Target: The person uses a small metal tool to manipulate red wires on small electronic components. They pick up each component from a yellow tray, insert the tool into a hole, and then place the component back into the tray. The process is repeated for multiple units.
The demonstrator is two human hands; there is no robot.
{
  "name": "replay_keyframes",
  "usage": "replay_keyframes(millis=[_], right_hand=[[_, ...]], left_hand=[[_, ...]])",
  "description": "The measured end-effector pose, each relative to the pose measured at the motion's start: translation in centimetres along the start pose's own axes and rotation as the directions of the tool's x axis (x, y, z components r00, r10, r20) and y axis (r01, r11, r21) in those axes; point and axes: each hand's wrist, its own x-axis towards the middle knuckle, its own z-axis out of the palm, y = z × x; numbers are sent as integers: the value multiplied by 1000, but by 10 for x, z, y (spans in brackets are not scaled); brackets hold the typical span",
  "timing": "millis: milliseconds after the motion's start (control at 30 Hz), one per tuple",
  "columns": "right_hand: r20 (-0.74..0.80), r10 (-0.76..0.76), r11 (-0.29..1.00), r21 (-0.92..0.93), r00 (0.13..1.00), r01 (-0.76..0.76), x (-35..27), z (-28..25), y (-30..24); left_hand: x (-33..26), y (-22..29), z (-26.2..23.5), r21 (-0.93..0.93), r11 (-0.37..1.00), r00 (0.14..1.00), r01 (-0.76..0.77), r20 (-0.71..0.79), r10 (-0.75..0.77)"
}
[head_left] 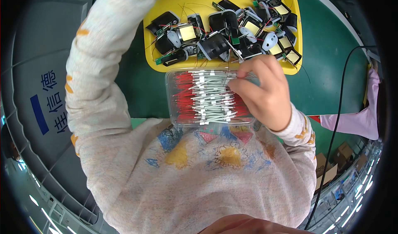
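My right hand (pixel 265 93) reaches over the right side of a clear plastic box (pixel 169 97). Its thumb and fingers are bent together in a pinch at the upper layer of wires. Whatever lies between the fingertips is too small to make out. Rows of short white wire pieces with red ends (pixel 211 99) fill the box, and small white tabs sit along them. My left arm (pixel 99 55) stretches forward past the left side of the yellow tray. Its sleeve runs out at the top edge, so my left hand is out of the picture.
Behind the box stands a yellow tray (pixel 150 62) heaped with black device housings (pixel 213 46), circuit boards and thin loose wires. Both rest on a green tabletop (pixel 319 84). A black cable (pixel 342 88) hangs at the right, near a pink cloth (pixel 356 120). Cardboard boxes (pixel 327 171) lie lower right.
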Motion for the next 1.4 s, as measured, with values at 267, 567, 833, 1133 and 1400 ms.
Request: replay_keyframes(millis=[267, 567, 833, 1133, 1400], right_hand=[[-47, -180, 961, -221, 983, 165, 25, 33, -18], [13, -139, 939, -317, 990, 136, 22, 39, -29], [110, -238, 948, -190, 965, 256, 32, 43, -32], [78, -195, 957, 234, 978, 172, 42, 19, -24], [-47, 78, 676, 737, 996, -18, 53, -32, -8]], left_hand=[[-43, 51, -14, -689, 674, 898, 267, -75, -433], [-52, 77, -24, -742, 575, 835, 344, -38, -549], [-66, 61, -10, -730, 632, 877, 260, -96, -471], [-65, 71, -18, -852, 416, 795, 318, 1, -606], [-66, 78, -26, -820, 529, 846, 219, -110, -522]])
